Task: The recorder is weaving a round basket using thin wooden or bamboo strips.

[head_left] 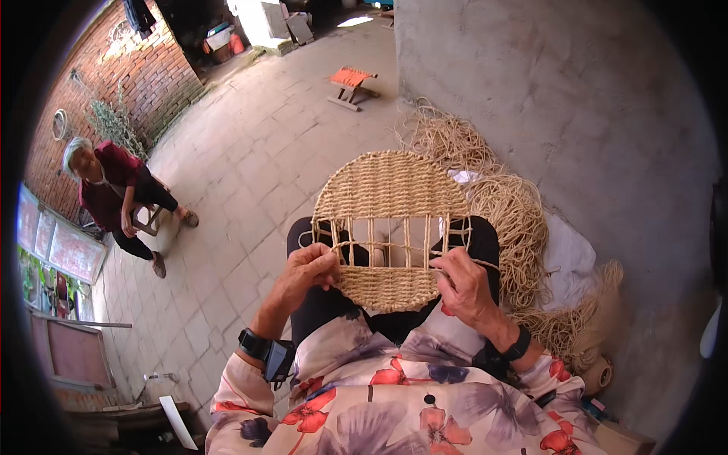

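A rounded panel of woven straw cord (390,186) rests on my lap, tightly woven at its far and near ends. Across its middle is an open gap, crossed by upright cords and one thin sideways strand (379,244). At the left edge of the gap, my left hand (309,269) is closed, fingertips pinching the panel's side. My right hand (464,284) is closed at the right edge, with thumb and forefinger together on a straw cord. A loose end of that cord sticks out to the right of the hand. The fingertips partly hide what they grip.
Heaps of loose straw cord (512,227) lie to my right, over a white sheet (569,262) beside a grey wall (561,98). Ahead stands a small folding stool (353,82) with an orange seat. At the left a person (114,189) sits on a low stool near a brick wall (136,83).
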Available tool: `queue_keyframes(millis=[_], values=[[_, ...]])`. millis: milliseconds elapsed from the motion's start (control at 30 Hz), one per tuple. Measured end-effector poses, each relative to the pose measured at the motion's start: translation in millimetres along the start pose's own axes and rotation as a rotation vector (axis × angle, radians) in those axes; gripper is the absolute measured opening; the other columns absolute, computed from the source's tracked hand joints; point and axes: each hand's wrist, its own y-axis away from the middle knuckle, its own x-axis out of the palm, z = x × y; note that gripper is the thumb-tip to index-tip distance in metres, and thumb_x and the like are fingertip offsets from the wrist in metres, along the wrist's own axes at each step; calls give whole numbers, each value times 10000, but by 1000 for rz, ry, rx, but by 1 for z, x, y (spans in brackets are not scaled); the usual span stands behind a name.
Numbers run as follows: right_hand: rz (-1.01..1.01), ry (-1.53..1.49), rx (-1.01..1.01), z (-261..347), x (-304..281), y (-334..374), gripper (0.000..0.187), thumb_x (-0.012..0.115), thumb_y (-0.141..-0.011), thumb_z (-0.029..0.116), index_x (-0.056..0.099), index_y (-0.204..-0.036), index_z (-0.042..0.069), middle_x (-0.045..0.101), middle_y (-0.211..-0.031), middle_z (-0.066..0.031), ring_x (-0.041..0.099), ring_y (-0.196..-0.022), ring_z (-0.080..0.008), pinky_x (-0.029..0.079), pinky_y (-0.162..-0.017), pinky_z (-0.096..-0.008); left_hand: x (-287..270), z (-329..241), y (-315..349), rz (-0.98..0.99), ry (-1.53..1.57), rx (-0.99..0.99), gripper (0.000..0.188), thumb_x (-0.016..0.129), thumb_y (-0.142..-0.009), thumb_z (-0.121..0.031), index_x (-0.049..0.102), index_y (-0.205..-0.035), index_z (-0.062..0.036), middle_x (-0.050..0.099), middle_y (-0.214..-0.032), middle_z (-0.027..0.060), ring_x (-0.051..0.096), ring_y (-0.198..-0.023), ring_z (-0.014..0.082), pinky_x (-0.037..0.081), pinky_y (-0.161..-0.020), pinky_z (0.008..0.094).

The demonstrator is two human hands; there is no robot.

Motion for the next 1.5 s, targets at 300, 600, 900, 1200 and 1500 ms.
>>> queue_keyframes(millis=[300,600,900,1200,1500], values=[[168,247,-238,25,21,-14,402,682,-760,86,589,-1140,-6,529,-905,-102,615,-776,-256,507,-620,-363,13,-24,-28,-93,50,73,117,617,-961,-162,576,-943,-55,607,-782,14,583,-642,81,508,-579,235],[320,213,-86,36,17,-25,382,730,-774,248,608,-1064,32,530,-946,-140,632,-831,-305,529,-657,-419,79,-32,-94,-48,-743,511,96,614,-913,-110,646,-907,-21,655,-709,114,646,-611,224,524,-581,334],[263,177,-51,29,22,-24,287,699,-792,241,637,-1012,66,524,-956,-134,637,-836,-308,530,-640,-415,81,-11,-80,23,-1051,739,157,611,-926,-163,562,-1029,-56,595,-648,142,619,-581,270,457,-516,380],[190,131,-95,30,22,-20,269,701,-791,182,635,-1026,69,511,-904,-99,625,-769,-254,513,-601,-371,-9,-25,4,94,-350,-13,199,586,-976,-214,625,-1085,-53,584,-753,-23,567,-653,60,477,-556,220],[218,178,-305,50,51,-35,438,719,-755,112,598,-1169,41,535,-937,-91,625,-810,-255,513,-622,-359,-17,-30,-21,-239,-861,520,182,667,-888,-165,698,-945,6,671,-804,52,633,-695,101,492,-577,269]])
